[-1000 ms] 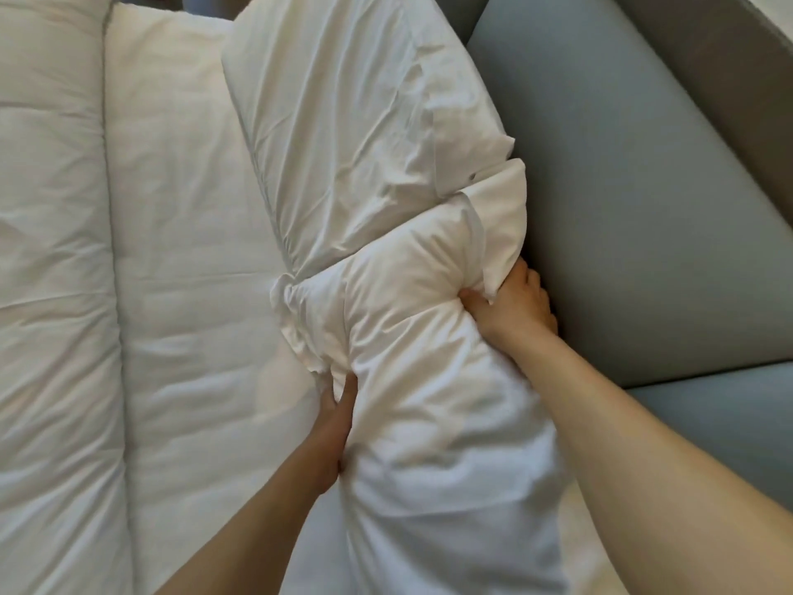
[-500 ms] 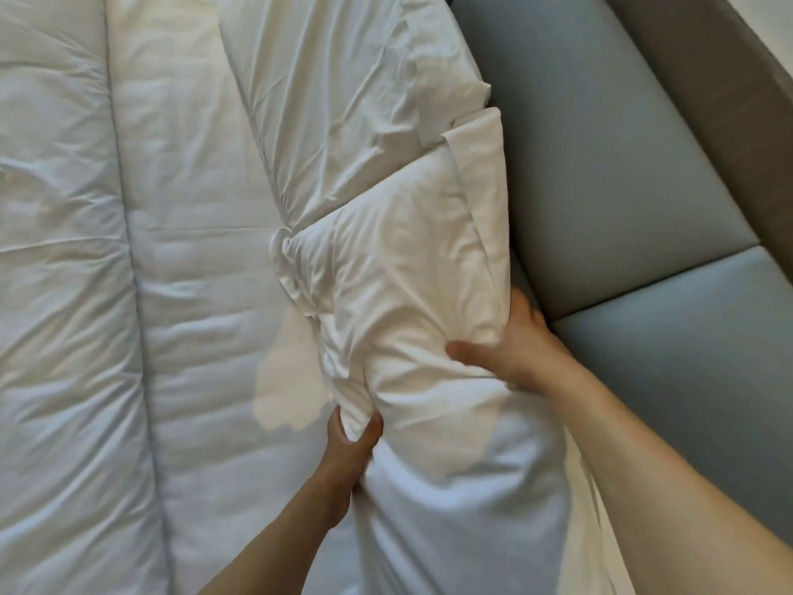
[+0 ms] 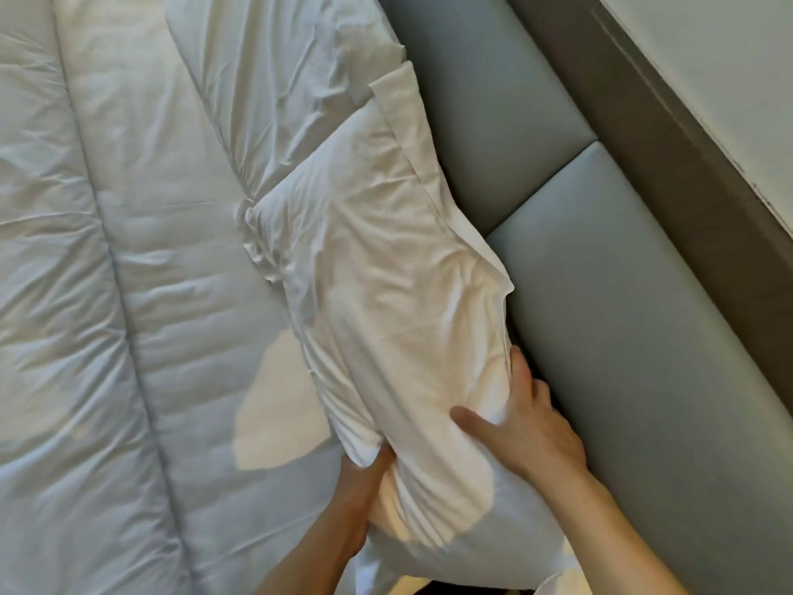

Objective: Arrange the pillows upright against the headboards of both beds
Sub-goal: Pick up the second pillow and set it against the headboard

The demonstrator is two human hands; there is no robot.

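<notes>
A white near pillow (image 3: 386, 294) stands on its long edge against the grey-blue padded headboard (image 3: 622, 315). My right hand (image 3: 523, 418) grips its upper edge beside the headboard, thumb pressed into the front face. My left hand (image 3: 360, 500) clasps the pillow's lower front side, fingers tucked under the fabric. A second white pillow (image 3: 279, 79) leans against the headboard just beyond it, and the two overlap at their ends.
A white quilted duvet (image 3: 107, 315) covers the bed to the left, with a sunlit patch by the near pillow. A brown frame (image 3: 686, 186) and pale wall run behind the headboard on the right.
Both hands have slid along the near pillow toward me, away from the end that meets the second pillow. The pillow's flap now lies flatter against the headboard.
</notes>
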